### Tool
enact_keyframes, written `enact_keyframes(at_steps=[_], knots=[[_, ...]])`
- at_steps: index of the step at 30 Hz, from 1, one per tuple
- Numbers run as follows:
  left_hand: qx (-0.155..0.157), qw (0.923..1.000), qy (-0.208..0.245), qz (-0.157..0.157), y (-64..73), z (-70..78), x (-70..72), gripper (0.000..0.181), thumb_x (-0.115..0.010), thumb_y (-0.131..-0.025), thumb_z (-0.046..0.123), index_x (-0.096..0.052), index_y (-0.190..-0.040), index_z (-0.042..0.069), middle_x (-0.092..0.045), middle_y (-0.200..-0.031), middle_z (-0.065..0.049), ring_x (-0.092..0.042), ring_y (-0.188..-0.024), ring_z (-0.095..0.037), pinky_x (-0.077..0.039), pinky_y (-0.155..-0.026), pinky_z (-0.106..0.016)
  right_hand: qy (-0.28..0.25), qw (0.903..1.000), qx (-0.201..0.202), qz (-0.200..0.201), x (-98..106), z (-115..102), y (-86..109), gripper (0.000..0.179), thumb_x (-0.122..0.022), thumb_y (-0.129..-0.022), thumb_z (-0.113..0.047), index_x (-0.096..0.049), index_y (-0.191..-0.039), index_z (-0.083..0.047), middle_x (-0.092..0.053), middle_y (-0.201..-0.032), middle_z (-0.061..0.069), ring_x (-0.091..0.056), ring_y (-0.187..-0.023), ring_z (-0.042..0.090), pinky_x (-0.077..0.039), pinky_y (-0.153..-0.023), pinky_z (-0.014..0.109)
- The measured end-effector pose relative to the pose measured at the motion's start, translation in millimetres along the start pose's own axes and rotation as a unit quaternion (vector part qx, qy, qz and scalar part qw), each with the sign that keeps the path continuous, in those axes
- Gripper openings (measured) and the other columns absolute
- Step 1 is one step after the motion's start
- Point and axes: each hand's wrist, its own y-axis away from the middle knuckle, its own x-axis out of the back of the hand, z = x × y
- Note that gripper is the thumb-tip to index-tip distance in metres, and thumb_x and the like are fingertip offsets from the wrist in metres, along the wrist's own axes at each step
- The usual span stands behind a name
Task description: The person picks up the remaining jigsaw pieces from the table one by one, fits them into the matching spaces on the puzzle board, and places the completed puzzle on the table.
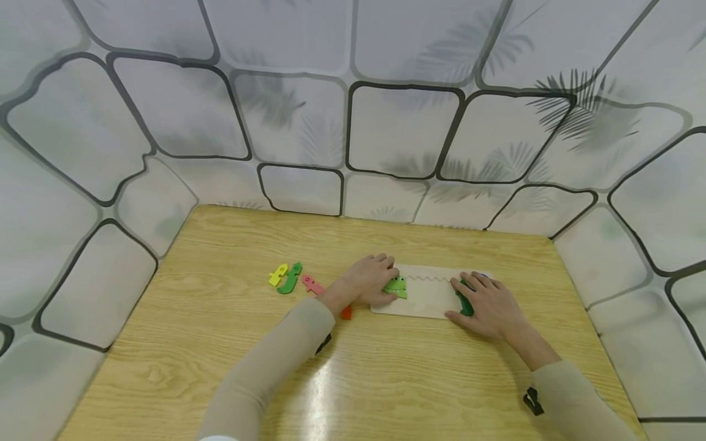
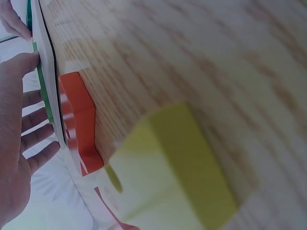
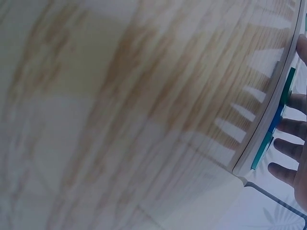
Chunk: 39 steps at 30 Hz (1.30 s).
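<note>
A pale wooden puzzle board (image 1: 427, 299) lies flat on the table with a zigzag line across it. My left hand (image 1: 371, 280) rests at its left end, touching a light green piece (image 1: 399, 288) with two eyes drawn on it; thumb and spread fingers lie along that piece in the left wrist view. Over the board's right end, my right hand (image 1: 491, 307) has its fingers spread across a dark green piece (image 1: 466, 304), a blue piece (image 3: 277, 117) and a teal piece (image 3: 261, 153). The palm partly hides these pieces in the head view.
Left of the board lie a yellow piece (image 1: 278, 275), a curved green piece (image 1: 290, 279) and a pink piece (image 1: 312, 284). A red piece (image 1: 346, 313) shows beside my left forearm. A large yellow block (image 2: 168, 172) is near the left wrist camera. Patterned walls (image 1: 298, 122) enclose the table.
</note>
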Motion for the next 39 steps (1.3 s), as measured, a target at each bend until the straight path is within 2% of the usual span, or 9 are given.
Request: enact_keyframes(at_steps=[7, 14, 21, 27, 33, 39], knots=[[-0.001, 1.0, -0.001, -0.007, 0.0, 0.8, 2.1, 0.058, -0.055, -0.103, 0.059, -0.062, -0.142, 0.016, -0.06, -0.141, -0.006, -0.059, -0.127, -0.022, -0.052, -0.112, -0.041, 0.003, 1.0, 0.0, 0.008, -1.4, -0.2, -0.1, 0.084, -0.057, -0.095, -0.074, -0.052, -0.157, -0.016, -0.053, -0.158, 0.018, -0.051, -0.145, 0.041, -0.049, -0.11, 0.062], [0.006, 0.9998, 0.006, -0.019, 2.4, 3.0, 5.6, 0.066, -0.054, -0.103, 0.062, -0.057, -0.149, 0.015, -0.054, -0.156, -0.012, -0.052, -0.147, -0.031, -0.045, -0.122, -0.046, 0.0, 1.0, -0.003, 0.002, -0.2, -0.4, 0.4, 0.083, -0.057, -0.096, -0.072, -0.051, -0.157, -0.015, -0.053, -0.159, 0.018, -0.05, -0.146, 0.042, -0.047, -0.111, 0.063], [0.007, 0.9999, 0.0, -0.01, 5.3, 2.7, 8.9, 0.067, -0.054, -0.102, 0.065, -0.058, -0.147, 0.016, -0.06, -0.145, -0.007, -0.058, -0.135, -0.024, -0.05, -0.116, -0.042, -0.002, 1.0, -0.004, 0.002, 0.8, -0.6, 0.4, 0.083, -0.057, -0.096, -0.072, -0.052, -0.157, -0.015, -0.052, -0.159, 0.018, -0.049, -0.146, 0.042, -0.047, -0.111, 0.063], [0.015, 0.9996, -0.008, -0.02, 8.6, -0.3, 14.2, 0.068, -0.053, -0.102, 0.067, -0.058, -0.149, 0.018, -0.058, -0.148, -0.006, -0.056, -0.137, -0.023, -0.049, -0.117, -0.042, 0.002, 1.0, -0.002, 0.006, 0.2, -0.8, 0.2, 0.084, -0.057, -0.096, -0.073, -0.053, -0.156, -0.015, -0.053, -0.158, 0.018, -0.051, -0.145, 0.042, -0.048, -0.11, 0.063], [0.026, 0.9991, -0.005, -0.032, 15.2, -4.9, 18.6, 0.071, -0.053, -0.102, 0.067, -0.055, -0.152, 0.018, -0.054, -0.157, -0.009, -0.052, -0.146, -0.027, -0.044, -0.123, -0.045, 0.002, 0.9999, -0.002, 0.011, 0.0, -1.1, 0.6, 0.084, -0.058, -0.095, -0.073, -0.053, -0.156, -0.015, -0.054, -0.158, 0.018, -0.051, -0.144, 0.042, -0.048, -0.11, 0.063], [0.02, 0.9996, -0.01, -0.018, 26.5, -13.1, 21.8, 0.071, -0.052, -0.102, 0.067, -0.056, -0.151, 0.016, -0.056, -0.154, -0.01, -0.054, -0.144, -0.028, -0.046, -0.122, -0.045, 0.0, 1.0, -0.004, 0.005, 0.7, -1.0, 0.3, 0.084, -0.057, -0.096, -0.073, -0.052, -0.156, -0.015, -0.053, -0.159, 0.018, -0.05, -0.146, 0.043, -0.047, -0.111, 0.064]])
